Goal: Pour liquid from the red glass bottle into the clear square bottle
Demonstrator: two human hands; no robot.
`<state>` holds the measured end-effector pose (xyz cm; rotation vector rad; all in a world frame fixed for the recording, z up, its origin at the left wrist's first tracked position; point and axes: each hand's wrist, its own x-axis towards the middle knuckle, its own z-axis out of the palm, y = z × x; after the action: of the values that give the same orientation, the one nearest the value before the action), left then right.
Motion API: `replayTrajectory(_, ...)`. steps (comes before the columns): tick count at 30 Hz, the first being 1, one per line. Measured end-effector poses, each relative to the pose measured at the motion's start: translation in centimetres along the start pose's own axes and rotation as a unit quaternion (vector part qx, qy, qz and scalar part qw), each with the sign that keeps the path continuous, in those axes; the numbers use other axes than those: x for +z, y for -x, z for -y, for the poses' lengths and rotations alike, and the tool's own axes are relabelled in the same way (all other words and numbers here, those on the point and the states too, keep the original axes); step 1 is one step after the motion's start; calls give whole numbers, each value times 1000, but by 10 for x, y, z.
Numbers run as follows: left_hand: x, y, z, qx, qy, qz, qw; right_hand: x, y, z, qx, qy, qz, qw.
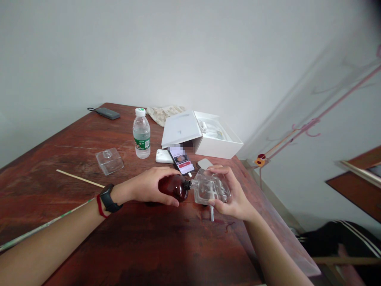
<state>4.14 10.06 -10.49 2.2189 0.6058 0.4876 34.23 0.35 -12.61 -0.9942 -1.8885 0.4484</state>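
Observation:
My left hand [149,184] is wrapped round a dark red-brown bottle [174,187], which lies tilted on its side with its black neck [187,185] pointing right. Facing it, a clear square bottle [205,188] is gripped in my right hand [232,194], its mouth turned left. The two necks meet; whether one is inside the other is too small to tell. Below the clear bottle a thin whitish tube [212,213] shows, partly hidden by my right fingers. Behind the hands lies a phone [181,161] with a lit screen.
Another clear square bottle [109,161] stands left, near a thin wooden stick [79,177]. A water bottle [141,135] stands upright behind. Farther back are an open white box [220,149], a cloth [163,114] and a grey power bank [107,113]. A white case [163,156] lies beside the phone.

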Motion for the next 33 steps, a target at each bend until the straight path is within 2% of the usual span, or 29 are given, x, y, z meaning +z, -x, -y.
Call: replayTrajectory(33, 0, 1, -1, -5, -7, -1, 1000, -1, 0, 2, 15, 11, -1, 1000)
